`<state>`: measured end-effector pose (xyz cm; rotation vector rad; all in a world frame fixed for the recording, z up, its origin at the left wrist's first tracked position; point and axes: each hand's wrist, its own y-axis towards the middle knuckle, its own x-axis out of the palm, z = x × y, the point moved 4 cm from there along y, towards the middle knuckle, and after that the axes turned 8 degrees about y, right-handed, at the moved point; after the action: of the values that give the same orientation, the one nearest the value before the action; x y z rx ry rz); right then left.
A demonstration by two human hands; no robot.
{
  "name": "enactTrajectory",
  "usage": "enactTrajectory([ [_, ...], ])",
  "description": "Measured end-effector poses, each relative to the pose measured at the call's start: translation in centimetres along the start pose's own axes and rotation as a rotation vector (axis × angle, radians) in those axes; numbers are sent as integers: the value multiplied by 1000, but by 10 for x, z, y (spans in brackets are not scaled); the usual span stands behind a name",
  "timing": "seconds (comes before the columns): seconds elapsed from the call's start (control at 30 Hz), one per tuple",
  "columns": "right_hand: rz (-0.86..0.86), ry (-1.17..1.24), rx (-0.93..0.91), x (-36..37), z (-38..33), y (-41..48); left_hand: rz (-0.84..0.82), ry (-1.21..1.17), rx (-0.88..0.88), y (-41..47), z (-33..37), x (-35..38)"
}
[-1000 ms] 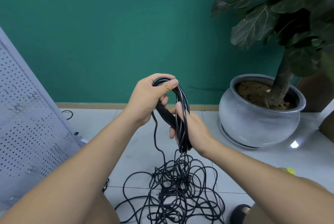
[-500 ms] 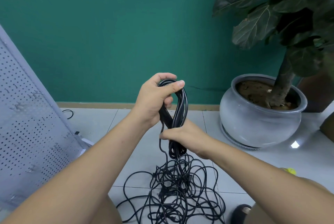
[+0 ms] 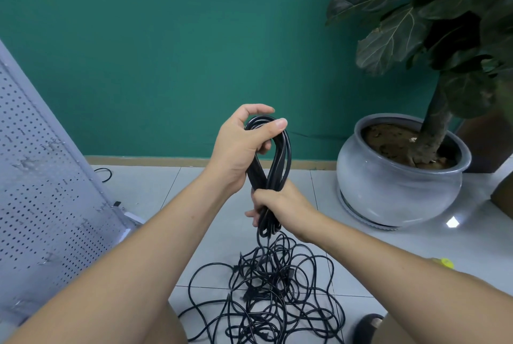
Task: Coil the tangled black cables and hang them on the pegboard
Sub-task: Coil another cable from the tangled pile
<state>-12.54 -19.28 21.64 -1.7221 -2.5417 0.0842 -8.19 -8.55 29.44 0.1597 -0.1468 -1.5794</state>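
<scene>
My left grip [image 3: 238, 149] is closed on the top of the black cable coil [image 3: 281, 160], thumb over the loops. My right grip [image 3: 280, 202] is clenched round the coil's waist, above the tangled cables [image 3: 266, 288] on the floor. I'd squeeze firmly so the loops lie even (a strand trails into that heap), then draw slack gently. The pegboard [image 3: 41, 177] leans at left.
</scene>
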Motion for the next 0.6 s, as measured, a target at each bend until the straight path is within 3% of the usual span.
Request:
enactTrajectory([
  [0.17, 44, -2, 4, -9, 2, 4, -25, 18, 19, 0, -2, 4],
  [0.33, -46, -114, -50, -12, -5, 8, -38, 50, 6, 0, -11, -1],
  [0.5, -213, -46, 40, -17, -14, 6, -38, 73, 47, 0, -12, 1],
  [0.6, -306, 38, 195, -17, -19, 0, -43, 108, 115, -5, -11, 9],
])
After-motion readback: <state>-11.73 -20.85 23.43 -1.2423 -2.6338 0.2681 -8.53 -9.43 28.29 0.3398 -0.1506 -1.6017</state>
